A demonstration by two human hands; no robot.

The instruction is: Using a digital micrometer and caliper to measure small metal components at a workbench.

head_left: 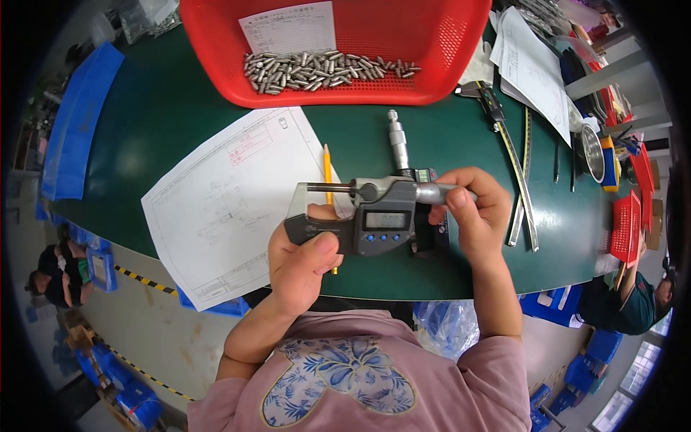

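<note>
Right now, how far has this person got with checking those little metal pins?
Hard to tell what is finished: no pile of checked pins shows. In hand: the left hand holds a digital gauge by its frame, and the right hand has its fingers on the gauge's knob. Left: a heap of pins lies in the red basket.

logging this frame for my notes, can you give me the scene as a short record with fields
left hand: left hand holds the frame of a grey digital micrometer
right hand: right hand pinches the micrometer's thimble end
under the hands: white drawing sheet, yellow pencil, second micrometer
surface: green table
behind: red basket holding small metal pins and a paper
right side: caliper, more papers
</note>
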